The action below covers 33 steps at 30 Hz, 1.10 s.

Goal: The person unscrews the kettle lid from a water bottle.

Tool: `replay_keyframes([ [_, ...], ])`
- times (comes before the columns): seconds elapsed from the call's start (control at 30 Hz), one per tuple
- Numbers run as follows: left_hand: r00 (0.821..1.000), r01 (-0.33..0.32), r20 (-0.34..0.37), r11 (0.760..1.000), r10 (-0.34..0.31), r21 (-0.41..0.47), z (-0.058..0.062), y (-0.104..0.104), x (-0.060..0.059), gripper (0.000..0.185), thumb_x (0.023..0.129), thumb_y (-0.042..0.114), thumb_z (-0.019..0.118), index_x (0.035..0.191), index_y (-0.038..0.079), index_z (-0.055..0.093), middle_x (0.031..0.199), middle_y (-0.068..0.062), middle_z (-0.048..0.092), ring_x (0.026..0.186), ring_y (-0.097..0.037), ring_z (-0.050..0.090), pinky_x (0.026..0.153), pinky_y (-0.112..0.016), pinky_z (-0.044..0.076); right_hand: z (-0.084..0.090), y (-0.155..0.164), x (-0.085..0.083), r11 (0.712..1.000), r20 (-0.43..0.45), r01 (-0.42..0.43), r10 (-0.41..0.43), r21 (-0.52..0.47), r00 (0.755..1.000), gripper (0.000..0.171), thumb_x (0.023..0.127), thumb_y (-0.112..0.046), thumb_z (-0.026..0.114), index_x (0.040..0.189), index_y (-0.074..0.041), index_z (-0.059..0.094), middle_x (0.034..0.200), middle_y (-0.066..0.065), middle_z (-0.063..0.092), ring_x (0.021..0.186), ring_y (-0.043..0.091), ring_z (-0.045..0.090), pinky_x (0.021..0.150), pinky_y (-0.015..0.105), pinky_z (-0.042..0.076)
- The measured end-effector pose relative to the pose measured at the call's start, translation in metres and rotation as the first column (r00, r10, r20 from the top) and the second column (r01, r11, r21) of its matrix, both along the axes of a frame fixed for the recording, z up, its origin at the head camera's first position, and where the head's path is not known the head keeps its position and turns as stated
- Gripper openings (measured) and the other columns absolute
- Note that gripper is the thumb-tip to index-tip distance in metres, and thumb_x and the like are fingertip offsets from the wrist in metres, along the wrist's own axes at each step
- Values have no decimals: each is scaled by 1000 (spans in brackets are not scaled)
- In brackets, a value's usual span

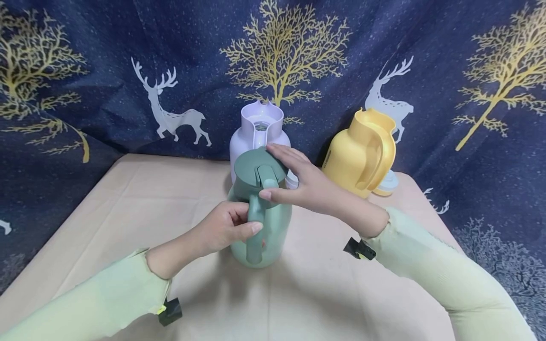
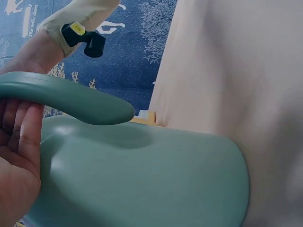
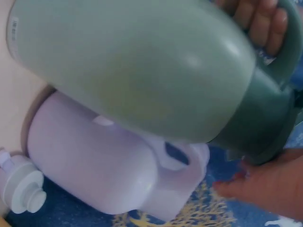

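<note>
A green jug point(image 1: 261, 208) stands upright at the table's middle, with a darker green lid point(image 1: 258, 166) on top. My left hand point(image 1: 228, 226) grips the jug's handle point(image 1: 255, 232); its fingers point(image 3: 258, 21) curl through the handle in the right wrist view. The jug body point(image 2: 142, 179) and handle point(image 2: 71, 97) fill the left wrist view. My right hand point(image 1: 298, 182) lies across the lid, fingers over its top and thumb at the front. Behind stands a lilac jug point(image 1: 259, 135), open at the top, also seen as the lilac jug point(image 3: 99, 165) in the right wrist view.
A yellow jug point(image 1: 362, 151) stands at the back right with a white lid point(image 1: 386, 183) beside its base. Another white stopper point(image 3: 21, 187) lies by the lilac jug. A beige cloth covers the table point(image 1: 128, 208); a dark blue curtain with deer and trees hangs behind.
</note>
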State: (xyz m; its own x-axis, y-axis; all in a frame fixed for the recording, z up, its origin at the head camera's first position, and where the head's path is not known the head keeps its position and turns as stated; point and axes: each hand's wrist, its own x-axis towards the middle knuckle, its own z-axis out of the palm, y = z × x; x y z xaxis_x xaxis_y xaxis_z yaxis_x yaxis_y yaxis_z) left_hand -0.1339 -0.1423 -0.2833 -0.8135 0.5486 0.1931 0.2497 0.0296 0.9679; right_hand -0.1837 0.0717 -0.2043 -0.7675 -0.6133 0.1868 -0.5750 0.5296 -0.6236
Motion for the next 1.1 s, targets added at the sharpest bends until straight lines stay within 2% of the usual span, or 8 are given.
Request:
replay_keyframes([
  [0.1,1000,-1,13,1000,1,0,1,0,1,50,91,32,69,89,-17,58,83,-34,69,73,-6,72,67,-27,58,0,3,6,998,27,63,-63,-3,998,84,84,-31,74,155,-13,32,162,8,30,151,26,26,120,52,28],
  [0.2,1000,-4,29,1000,4,-3,1,0,2,52,91,33,69,90,-18,58,83,-31,70,74,-6,72,68,-28,58,-3,7,5,997,41,68,-67,-22,997,81,85,-32,73,154,-17,35,162,11,29,151,28,27,120,52,30],
  [0.3,999,-6,43,1000,6,-5,2,0,2,52,91,33,69,92,-18,58,83,-26,71,75,-6,71,69,-28,59,-6,12,-3,999,29,-3,4,-40,1000,79,86,-41,70,154,-18,36,163,11,29,152,28,24,121,54,27],
  [0.43,998,-2,59,1000,2,0,1,-1,3,54,90,35,69,93,-18,59,80,-9,74,76,-6,71,70,-29,59,-3,18,-15,992,51,-123,125,-35,991,78,88,-45,67,155,-19,33,162,7,31,151,27,27,120,53,28],
  [0.6,999,2,51,1000,-2,1,0,0,2,54,91,36,69,94,-17,59,78,6,73,76,-7,71,71,-30,59,11,22,-16,989,83,-145,142,25,986,75,90,-32,70,154,-22,34,161,0,34,150,21,31,122,45,28],
  [0.77,999,-2,39,1000,2,-7,0,1,1,52,91,35,68,93,-16,59,79,-6,74,76,-7,71,70,-30,59,14,25,-12,994,57,-108,107,18,993,73,87,-24,75,151,-21,41,156,-2,42,147,18,36,120,40,32],
  [0.9,999,-9,36,1000,10,-18,0,1,0,49,91,32,68,93,-16,59,81,-20,73,75,-6,71,69,-29,59,11,28,-17,988,76,-155,155,-8,985,71,89,-21,73,151,-20,40,158,-2,41,146,19,38,118,41,35],
  [1.1,999,-15,48,1000,15,-11,0,0,1,53,90,34,69,93,-17,59,79,-7,74,75,-6,70,68,-29,58,11,31,-36,946,161,-323,322,-21,933,70,91,-12,65,154,-11,33,162,6,31,117,20,59,94,34,54],
])
